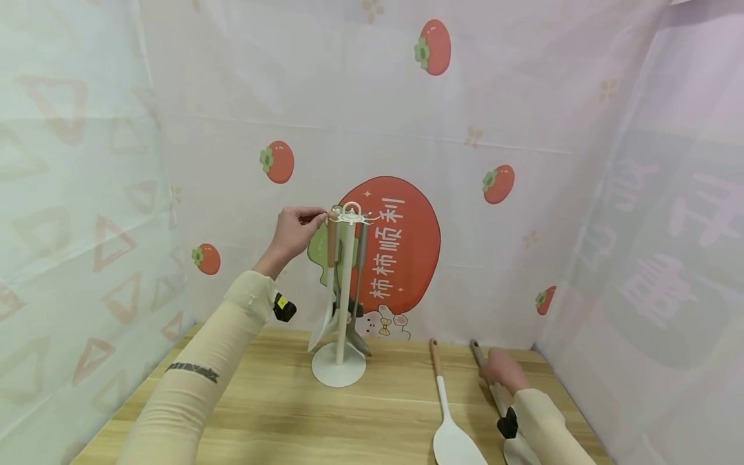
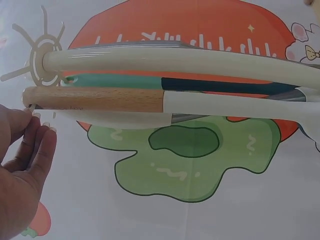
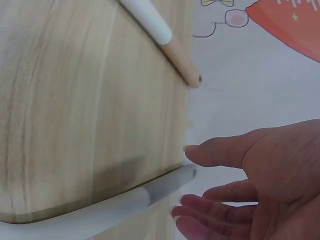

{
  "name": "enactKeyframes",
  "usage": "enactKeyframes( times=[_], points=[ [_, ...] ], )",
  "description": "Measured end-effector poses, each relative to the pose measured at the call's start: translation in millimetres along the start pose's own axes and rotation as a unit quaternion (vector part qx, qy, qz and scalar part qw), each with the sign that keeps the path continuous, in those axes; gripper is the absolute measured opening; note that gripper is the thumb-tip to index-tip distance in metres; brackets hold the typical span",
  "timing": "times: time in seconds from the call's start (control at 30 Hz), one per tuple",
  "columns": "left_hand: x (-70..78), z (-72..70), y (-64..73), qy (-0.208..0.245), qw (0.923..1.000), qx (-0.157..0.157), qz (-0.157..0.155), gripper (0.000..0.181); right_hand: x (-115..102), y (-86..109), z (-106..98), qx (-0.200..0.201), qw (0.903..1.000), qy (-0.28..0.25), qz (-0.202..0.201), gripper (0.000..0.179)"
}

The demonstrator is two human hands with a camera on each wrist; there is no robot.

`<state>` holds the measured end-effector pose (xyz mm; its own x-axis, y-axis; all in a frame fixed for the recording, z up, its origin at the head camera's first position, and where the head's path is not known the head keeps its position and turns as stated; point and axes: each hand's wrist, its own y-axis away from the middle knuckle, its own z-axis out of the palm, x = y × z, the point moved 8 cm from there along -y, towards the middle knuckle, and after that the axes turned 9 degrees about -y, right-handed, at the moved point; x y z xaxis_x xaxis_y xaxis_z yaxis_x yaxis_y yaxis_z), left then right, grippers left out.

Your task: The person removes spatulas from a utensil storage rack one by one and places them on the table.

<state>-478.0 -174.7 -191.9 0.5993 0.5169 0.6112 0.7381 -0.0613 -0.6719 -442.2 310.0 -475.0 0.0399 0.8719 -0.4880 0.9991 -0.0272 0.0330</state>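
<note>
The left hand (image 1: 294,231) pinches the hook tip (image 2: 33,107) of the utensil rack (image 1: 345,284) at a hanging wood-handled utensil (image 2: 125,99), probably for steadiness; the right hand (image 1: 504,370) (gripping nothing) straddles a gray-handled utensil (image 3: 117,206) lying on the table (image 1: 273,394).

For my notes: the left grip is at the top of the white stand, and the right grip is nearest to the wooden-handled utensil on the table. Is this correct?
Not fully: the right grip is nearest the grey-handled utensil, not the wooden-handled one; see the right wrist view. The rest stands.
</note>
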Motion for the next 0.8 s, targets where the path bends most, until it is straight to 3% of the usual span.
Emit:
enactKeyframes(
  times=[0.1,0.33,0.6,0.8],
  points=[
    [0.9,-0.4,0.4,0.002,1.0,0.0,0.003,0.025,-11.3,-1.3,-5.2,0.007,0.9999,-0.007,-0.012,0.017],
    [-0.3,-0.6,0.5,-0.014,0.9998,-0.011,0.002,0.027,-39.6,-6.5,-10.9,0.02,0.9979,0.002,-0.062,0.051],
    [-5.0,4.5,1.4,-0.017,0.9986,-0.05,0.001,0.035,-73.1,-6.8,-17.1,0.026,0.994,-0.046,-0.096,0.055],
    [0.1,-3.7,4.6,-0.027,0.9988,-0.01,0.041,0.034,-108.0,-14.3,-18.3,0.029,0.9872,-0.088,-0.13,0.053]
  ],
)
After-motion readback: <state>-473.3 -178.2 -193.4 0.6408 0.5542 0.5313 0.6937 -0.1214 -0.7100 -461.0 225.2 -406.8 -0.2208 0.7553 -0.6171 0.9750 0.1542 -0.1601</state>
